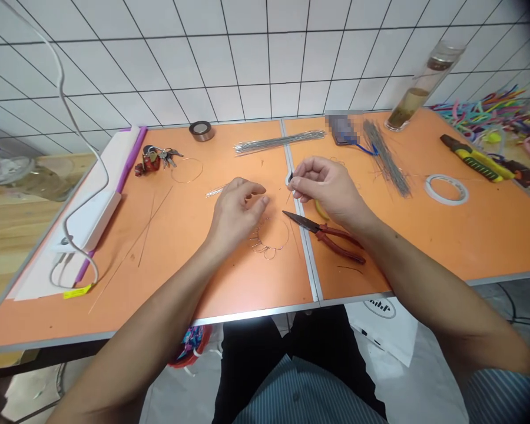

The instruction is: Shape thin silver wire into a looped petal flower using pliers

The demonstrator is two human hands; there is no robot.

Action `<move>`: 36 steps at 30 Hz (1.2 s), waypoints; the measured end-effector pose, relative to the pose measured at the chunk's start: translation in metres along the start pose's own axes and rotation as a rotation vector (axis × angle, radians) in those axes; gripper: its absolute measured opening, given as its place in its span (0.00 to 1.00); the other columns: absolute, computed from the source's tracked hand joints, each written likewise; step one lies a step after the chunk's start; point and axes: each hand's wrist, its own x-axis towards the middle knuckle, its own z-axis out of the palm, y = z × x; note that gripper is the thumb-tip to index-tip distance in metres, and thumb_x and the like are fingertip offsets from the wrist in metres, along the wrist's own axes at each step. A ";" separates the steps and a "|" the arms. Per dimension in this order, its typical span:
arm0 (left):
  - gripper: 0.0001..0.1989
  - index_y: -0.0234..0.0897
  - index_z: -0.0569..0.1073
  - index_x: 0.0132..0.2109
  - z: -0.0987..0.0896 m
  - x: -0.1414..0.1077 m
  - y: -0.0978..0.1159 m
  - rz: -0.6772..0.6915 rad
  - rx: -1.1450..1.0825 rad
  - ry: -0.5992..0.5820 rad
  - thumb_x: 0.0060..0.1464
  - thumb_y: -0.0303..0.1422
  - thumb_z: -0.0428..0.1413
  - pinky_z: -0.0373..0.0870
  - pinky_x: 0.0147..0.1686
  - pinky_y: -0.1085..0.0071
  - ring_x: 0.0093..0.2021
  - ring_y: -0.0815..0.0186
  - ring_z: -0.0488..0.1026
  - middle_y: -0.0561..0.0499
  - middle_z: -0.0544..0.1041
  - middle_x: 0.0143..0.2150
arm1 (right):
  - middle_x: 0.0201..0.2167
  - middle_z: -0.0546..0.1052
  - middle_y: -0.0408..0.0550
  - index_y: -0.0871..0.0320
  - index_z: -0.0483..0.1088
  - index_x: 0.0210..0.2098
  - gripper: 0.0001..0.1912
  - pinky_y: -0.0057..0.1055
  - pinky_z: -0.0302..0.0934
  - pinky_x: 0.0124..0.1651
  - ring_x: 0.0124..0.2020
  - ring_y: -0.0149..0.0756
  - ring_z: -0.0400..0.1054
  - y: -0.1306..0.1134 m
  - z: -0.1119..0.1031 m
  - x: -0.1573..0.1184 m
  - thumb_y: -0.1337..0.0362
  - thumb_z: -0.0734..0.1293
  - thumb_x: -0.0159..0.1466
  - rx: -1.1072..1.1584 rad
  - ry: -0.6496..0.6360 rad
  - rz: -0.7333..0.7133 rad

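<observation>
the right hand (324, 185) is pinching a small dark bit of wire (290, 179) between thumb and fingertips, closing firmly on it right over the metal seam (307, 253) that is joining the 2 orange worktop halves, though the piece is too small to make out fully. the left hand (241, 215) is hovering near the middle of the worktop with its fingers half curled, and i cannot tell whether it is gripping anything. a crimped wire loop (268, 238) is lying just below those fingertips, toward the near edge, much nearer the left hand than the right. needle-nose pliers (331, 238) with red handles are resting just under the right wrist, their long axis crossing the seam at a slant, with the tips pointing left toward the wire loop and the handles running right. a bundle of straight steel wires (278, 141) is lying along the far edge, its long axis running nearly parallel to that edge, and a 2nd bundle of wires (386, 159) is slanting across the right half. near the far right corner, a glass jar (424, 88) is holding brown liquid, while a ring of keys (159, 156) is sitting toward the far left corner.
</observation>
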 end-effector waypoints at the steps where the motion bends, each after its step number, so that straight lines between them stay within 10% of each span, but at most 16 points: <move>1: 0.07 0.39 0.83 0.44 0.000 -0.001 0.002 -0.004 -0.076 -0.026 0.62 0.35 0.64 0.72 0.47 0.64 0.46 0.58 0.77 0.44 0.83 0.47 | 0.33 0.79 0.43 0.53 0.73 0.35 0.10 0.31 0.72 0.36 0.33 0.33 0.75 0.002 0.003 -0.001 0.62 0.77 0.61 -0.001 -0.028 -0.009; 6: 0.10 0.37 0.82 0.40 0.004 -0.004 0.010 -0.141 -0.466 -0.243 0.61 0.39 0.65 0.73 0.38 0.70 0.34 0.65 0.77 0.47 0.83 0.35 | 0.33 0.76 0.42 0.52 0.73 0.35 0.08 0.32 0.73 0.38 0.34 0.34 0.73 0.010 0.019 -0.006 0.62 0.76 0.61 -0.019 -0.078 -0.021; 13: 0.08 0.37 0.79 0.35 -0.004 0.002 0.005 -0.248 -0.658 -0.169 0.61 0.34 0.67 0.68 0.28 0.74 0.24 0.72 0.69 0.54 0.76 0.27 | 0.34 0.78 0.43 0.53 0.73 0.37 0.07 0.33 0.72 0.38 0.35 0.34 0.75 0.010 0.020 -0.006 0.64 0.75 0.64 -0.056 -0.007 -0.062; 18: 0.10 0.34 0.78 0.35 -0.008 0.006 0.006 -0.470 -0.827 -0.246 0.63 0.34 0.66 0.69 0.25 0.76 0.22 0.73 0.71 0.51 0.78 0.28 | 0.35 0.80 0.43 0.52 0.73 0.36 0.03 0.37 0.72 0.43 0.37 0.37 0.76 0.025 0.020 -0.006 0.65 0.70 0.69 -0.382 0.155 -0.528; 25: 0.09 0.33 0.76 0.34 -0.010 0.008 0.010 -0.575 -1.058 -0.283 0.66 0.28 0.63 0.72 0.26 0.79 0.25 0.73 0.76 0.51 0.79 0.29 | 0.41 0.86 0.46 0.52 0.77 0.39 0.12 0.36 0.69 0.43 0.42 0.39 0.79 0.039 0.027 -0.009 0.71 0.64 0.73 -0.874 -0.027 -0.976; 29: 0.08 0.34 0.75 0.35 -0.024 0.017 0.006 -0.599 -1.063 -0.073 0.66 0.25 0.60 0.76 0.29 0.78 0.26 0.73 0.78 0.51 0.81 0.30 | 0.49 0.86 0.50 0.52 0.78 0.54 0.14 0.38 0.64 0.40 0.47 0.45 0.79 0.023 -0.001 -0.004 0.68 0.65 0.74 -1.103 0.065 -0.725; 36: 0.02 0.35 0.76 0.38 -0.031 0.025 -0.008 -0.526 -1.037 -0.013 0.61 0.27 0.61 0.70 0.23 0.77 0.23 0.73 0.71 0.56 0.75 0.25 | 0.45 0.82 0.64 0.59 0.77 0.46 0.20 0.43 0.55 0.40 0.43 0.54 0.74 -0.007 -0.043 0.002 0.47 0.69 0.70 -1.468 -0.029 0.153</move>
